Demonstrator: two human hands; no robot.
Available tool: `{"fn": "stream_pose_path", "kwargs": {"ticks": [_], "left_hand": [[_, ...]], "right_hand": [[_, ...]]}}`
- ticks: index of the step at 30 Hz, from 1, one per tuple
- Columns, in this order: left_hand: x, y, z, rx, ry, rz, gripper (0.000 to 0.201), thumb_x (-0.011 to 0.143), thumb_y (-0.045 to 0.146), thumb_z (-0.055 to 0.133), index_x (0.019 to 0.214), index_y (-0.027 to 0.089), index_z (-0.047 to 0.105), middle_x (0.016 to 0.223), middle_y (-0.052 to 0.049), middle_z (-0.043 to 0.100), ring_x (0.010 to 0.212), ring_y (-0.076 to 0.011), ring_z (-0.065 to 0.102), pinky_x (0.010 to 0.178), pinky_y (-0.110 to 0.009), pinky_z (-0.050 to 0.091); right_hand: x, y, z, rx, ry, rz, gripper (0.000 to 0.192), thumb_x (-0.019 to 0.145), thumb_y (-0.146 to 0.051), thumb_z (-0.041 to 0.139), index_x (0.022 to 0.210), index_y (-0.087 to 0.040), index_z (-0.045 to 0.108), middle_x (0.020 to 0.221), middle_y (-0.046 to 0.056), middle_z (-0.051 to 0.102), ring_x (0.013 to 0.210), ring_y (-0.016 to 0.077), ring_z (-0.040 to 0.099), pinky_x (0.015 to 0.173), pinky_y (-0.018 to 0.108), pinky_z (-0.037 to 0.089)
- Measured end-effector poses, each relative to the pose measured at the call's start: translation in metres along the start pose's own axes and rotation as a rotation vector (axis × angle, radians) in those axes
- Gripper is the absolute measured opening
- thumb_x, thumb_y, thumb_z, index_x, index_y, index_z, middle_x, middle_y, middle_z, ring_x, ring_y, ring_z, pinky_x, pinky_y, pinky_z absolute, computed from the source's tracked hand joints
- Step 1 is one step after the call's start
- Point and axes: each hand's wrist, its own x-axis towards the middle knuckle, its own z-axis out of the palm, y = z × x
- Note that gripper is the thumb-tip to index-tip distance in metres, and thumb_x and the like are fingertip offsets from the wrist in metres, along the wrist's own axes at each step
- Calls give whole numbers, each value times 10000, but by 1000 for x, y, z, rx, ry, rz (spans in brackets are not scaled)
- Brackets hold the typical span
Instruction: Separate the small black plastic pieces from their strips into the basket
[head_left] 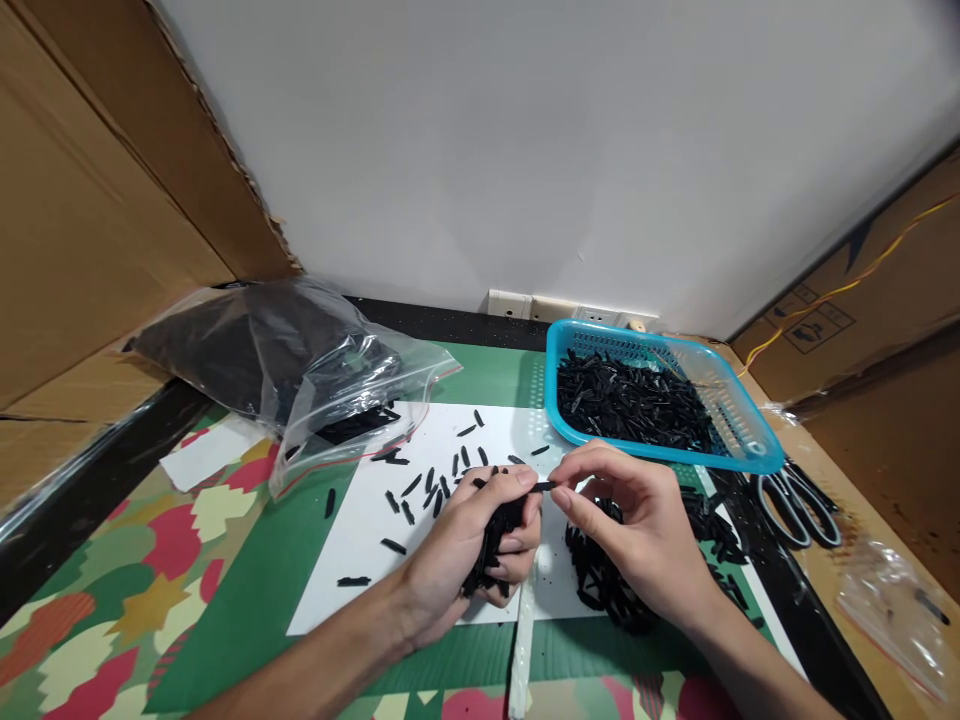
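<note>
Black strips, many, fill curled left fingers; right fingers pinch one strip.

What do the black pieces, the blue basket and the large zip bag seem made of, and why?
Black pieces: mostly dull, perhaps rubber or plastic, uniformly dark; uncertain.
Blue basket: likely glossy moulded plastic; smooth rim, perforated walls.
Large zip bag: likely shiny plastic film; transparent, creased.

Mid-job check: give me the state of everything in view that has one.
Left hand's grip: closed around black pieces.
Right hand's grip: pinching one piece's end.
Blue basket: uncovered, partly filled.
Large zip bag: lying down, partly filled; seal unclear.
Scissors: lying down; blades hidden, opening unclear.
Small bag: lying crumpled.
White sheet: lying flat, pieces scattered on it.
</note>
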Motion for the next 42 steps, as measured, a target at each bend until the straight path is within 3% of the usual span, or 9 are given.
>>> {"fn": "stream_pose_path", "kwargs": {"ticks": [5, 12, 17, 19, 22, 25, 29, 31, 42], "left_hand": [[-1, 0, 1, 31, -12, 31, 409, 936, 515, 690, 760, 213, 476, 575, 91, 371, 445, -49, 220, 374, -141, 181], [-1, 2, 2, -14, -30, -25, 399, 990, 540, 564, 776, 208, 512, 594, 76, 372, 457, -57, 224, 388, -143, 170], [-2, 2, 4, 24, -20, -27, 483, 1017, 627, 459, 772, 212, 504, 589, 71, 352, 466, -65, 209, 396, -147, 150], [-3, 2, 5, 43, -27, -29, 537, 1011, 676, 425, 759, 209, 505, 578, 68, 354, 462, -65, 209, 394, -150, 139], [-3, 1, 7, 88, -39, -38, 611, 971, 768, 421, 754, 205, 519, 563, 63, 373, 448, -63, 223, 383, -160, 131], [-1, -1, 7, 136, -21, -26, 641, 932, 814, 456, 754, 202, 517, 555, 67, 378, 440, -55, 230, 383, -162, 137], [1, -4, 8, 175, 69, 0, 627, 894, 831, 522, 820, 208, 505, 549, 77, 409, 435, -46, 247, 391, -150, 152], [1, -6, 9, 193, 139, -6, 633, 850, 846, 578, 860, 222, 474, 542, 84, 436, 431, -47, 277, 390, -143, 184], [3, -18, 0, 297, 205, 22, 594, 869, 810, 596, 943, 241, 440, 599, 67, 545, 440, -59, 366, 393, -146, 257]], "right_hand": [[-1, 1, 0, 43, -23, 47, 115, 968, -312, 738, 1009, -217, 788, 927, 39, 766, 794, 166, 699, 644, 246, 556], [0, -2, -2, -82, 26, -24, 88, 990, -287, 716, 973, -233, 784, 890, 22, 770, 740, 161, 692, 631, 260, 545], [6, 2, -34, -550, 252, -343, 77, 1005, -221, 678, 994, -227, 755, 947, 51, 770, 881, 221, 688, 802, 366, 534], [10, 8, -56, -693, 437, -363, 82, 1005, -252, 684, 971, -223, 753, 943, 59, 766, 898, 243, 678, 847, 409, 517], [15, 14, -78, -881, 532, -319, 129, 979, -316, 720, 1050, -227, 781, 1059, 89, 759, 1033, 305, 647, 953, 494, 471], [12, 8, -71, -715, 408, -284, 132, 979, -302, 727, 1089, -251, 778, 1126, 73, 730, 1078, 278, 644, 945, 448, 489], [1, -11, -31, -301, -85, -237, 146, 971, -228, 735, 1103, -285, 757, 1096, 23, 712, 1047, 216, 661, 929, 378, 516], [-3, -16, -16, -253, -222, -186, 113, 951, -199, 754, 1041, -266, 757, 1081, 14, 696, 1031, 202, 659, 944, 369, 507], [-3, -8, -10, -261, -247, -147, 73, 966, -161, 729, 961, -230, 752, 1027, 24, 674, 980, 188, 648, 901, 330, 496]]}}
